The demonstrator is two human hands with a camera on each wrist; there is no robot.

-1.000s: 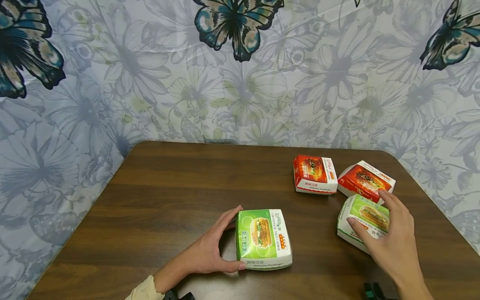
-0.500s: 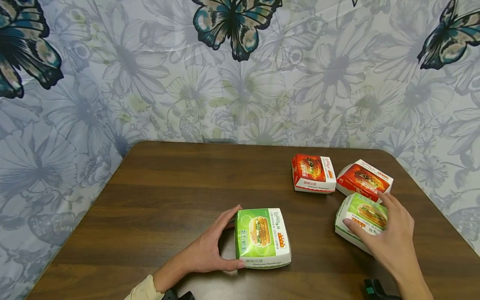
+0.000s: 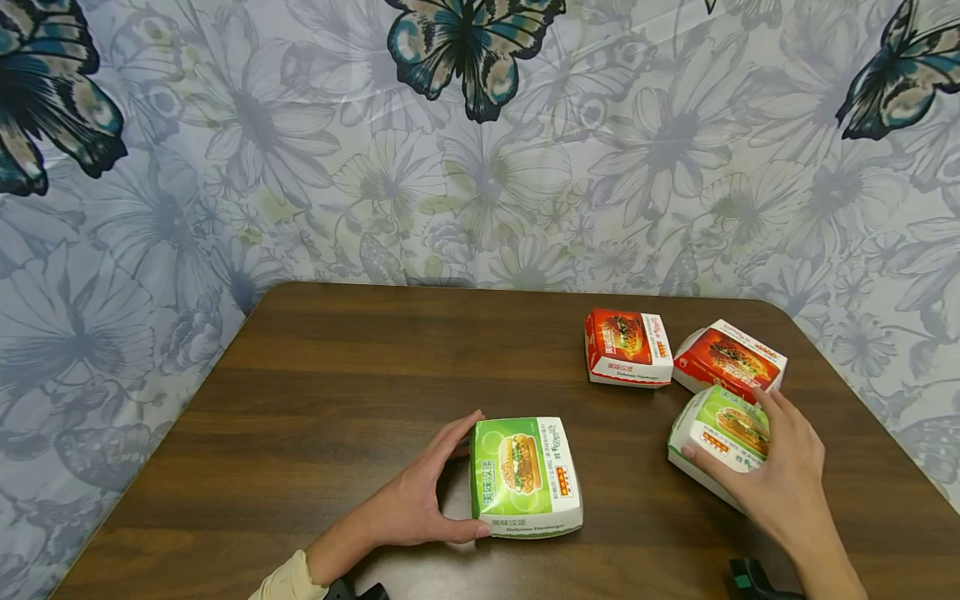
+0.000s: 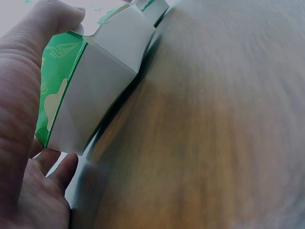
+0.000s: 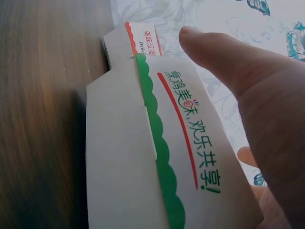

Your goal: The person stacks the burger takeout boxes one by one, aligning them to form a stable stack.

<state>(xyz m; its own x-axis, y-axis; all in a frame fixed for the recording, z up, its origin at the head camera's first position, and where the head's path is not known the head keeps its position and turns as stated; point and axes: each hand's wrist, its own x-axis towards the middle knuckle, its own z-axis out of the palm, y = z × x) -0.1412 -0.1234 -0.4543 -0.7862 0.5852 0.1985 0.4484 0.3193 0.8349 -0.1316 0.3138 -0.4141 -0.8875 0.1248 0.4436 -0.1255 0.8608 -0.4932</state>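
First green box: white-trimmed, hamburger print, resting on the table, toward 6 o'clock. Left hand: at the box's 9 o'clock side, spread partly open, holding it between thumb on the near edge and fingers on the far side.

Second green box: at 3 o'clock from the first, turned askew. Right hand: spread over its 4 o'clock side, thumb and fingers apart; whether it grips, cannot tell.

First red box: between 1 and 2 o'clock from the first green box. Second red box: angled, just beside it at 3 o'clock, and at 12 o'clock from the second green box.
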